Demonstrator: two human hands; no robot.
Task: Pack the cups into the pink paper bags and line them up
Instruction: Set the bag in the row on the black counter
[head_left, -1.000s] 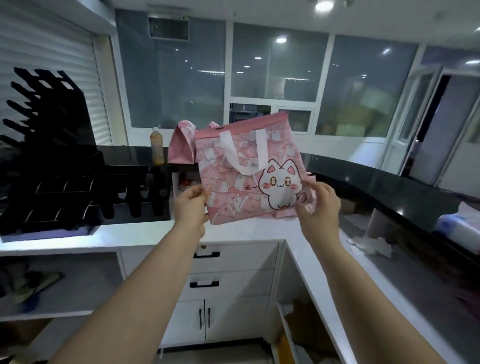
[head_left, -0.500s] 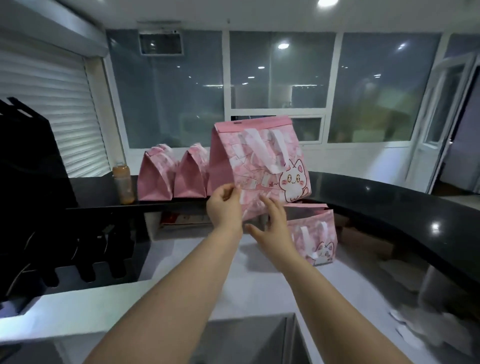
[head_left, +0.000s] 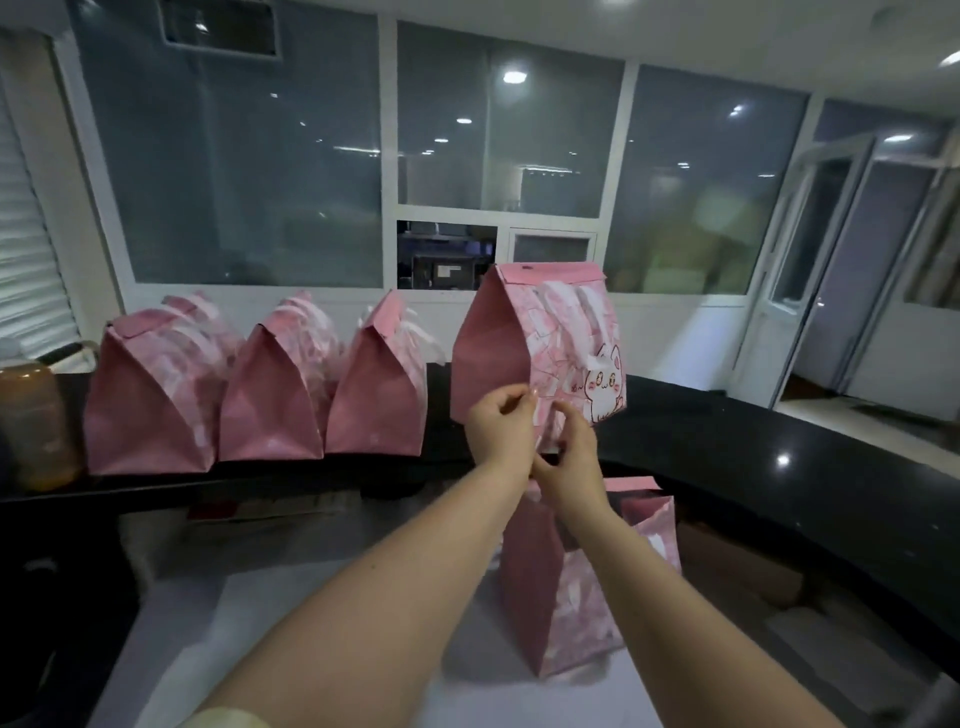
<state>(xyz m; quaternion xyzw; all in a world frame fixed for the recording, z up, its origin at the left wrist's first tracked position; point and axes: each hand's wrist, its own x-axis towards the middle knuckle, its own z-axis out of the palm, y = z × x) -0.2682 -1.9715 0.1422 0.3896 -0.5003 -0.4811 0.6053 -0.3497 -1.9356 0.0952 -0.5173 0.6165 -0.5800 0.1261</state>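
A glass wall (head_left: 493, 130) with white frames reflects ceiling lights behind a curved black tabletop (head_left: 779, 467), which stands above a lower white tabletop (head_left: 311, 623) nearer the camera. Three pink bags stand upright in a row on the black tabletop, close side by side, tops folded shut: the left bag (head_left: 145, 405), the middle bag (head_left: 270, 400) and the right bag (head_left: 379, 395). Just right of the row is a fourth bag (head_left: 498, 353), the tallest in view, with its top folded over, white handles and a cartoon cat printed on its front. It is turned slightly so one plain pink side faces the row. Its base is hidden behind the hands, so whether it rests on the black tabletop cannot be told. A fifth bag (head_left: 561, 597) stands on the white tabletop below, partly behind the right forearm. A brown bottle (head_left: 31, 421) stands at the row's left end. The left hand (head_left: 501, 423), fingers curled, pinches the fourth bag's lower corner edge. The right hand (head_left: 569, 457), just beside it, pinches the bag's lower front.
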